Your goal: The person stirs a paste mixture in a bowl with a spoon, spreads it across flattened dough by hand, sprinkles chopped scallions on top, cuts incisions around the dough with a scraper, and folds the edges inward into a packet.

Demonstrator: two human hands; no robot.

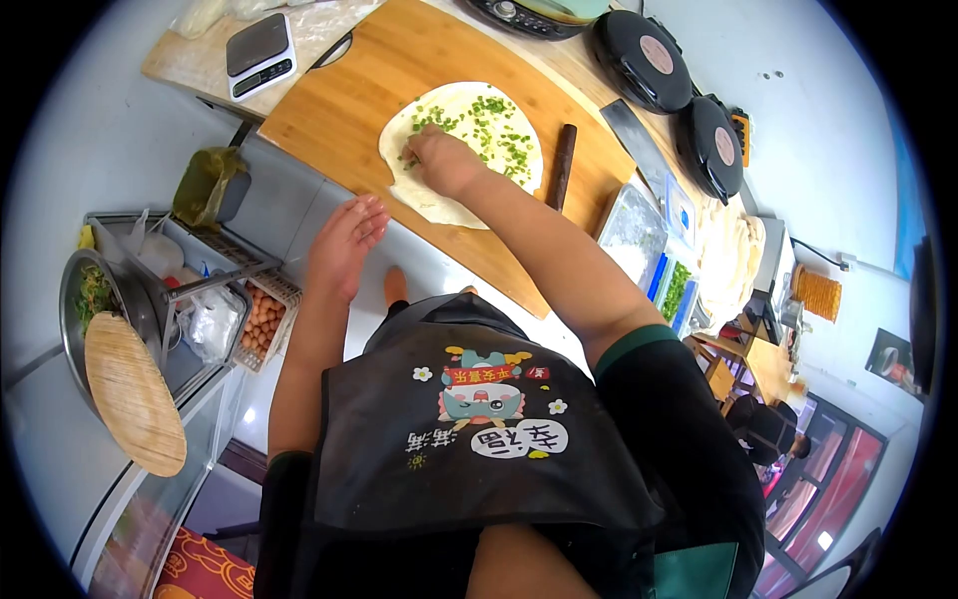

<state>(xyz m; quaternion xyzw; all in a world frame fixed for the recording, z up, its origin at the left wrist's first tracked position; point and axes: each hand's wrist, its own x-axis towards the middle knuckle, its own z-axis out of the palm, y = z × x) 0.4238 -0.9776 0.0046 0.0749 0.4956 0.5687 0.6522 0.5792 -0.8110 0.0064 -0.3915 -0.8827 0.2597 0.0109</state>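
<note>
A flat round of dough (436, 205), scattered with chopped green onions (489, 125), lies on a large wooden board (344, 105). My right hand (444, 162) is over the left part of the dough, fingers curled down and pressed together. Whatever they pinch is hidden beneath them. Short of the board's near edge, my left hand (349, 240) hangs in the air with its fingers stretched out, holding nothing. To the right of the dough rests a dark rolling pin (563, 168).
Around the board are a kitchen scale (261, 55), two round black electric pans (644, 62), a wide metal blade (639, 145), a floury tub (634, 228) and stacked flatbreads (731, 262). Eggs (261, 324) and a metal bowl (75, 275) stand at left. A person (763, 429) sits far right.
</note>
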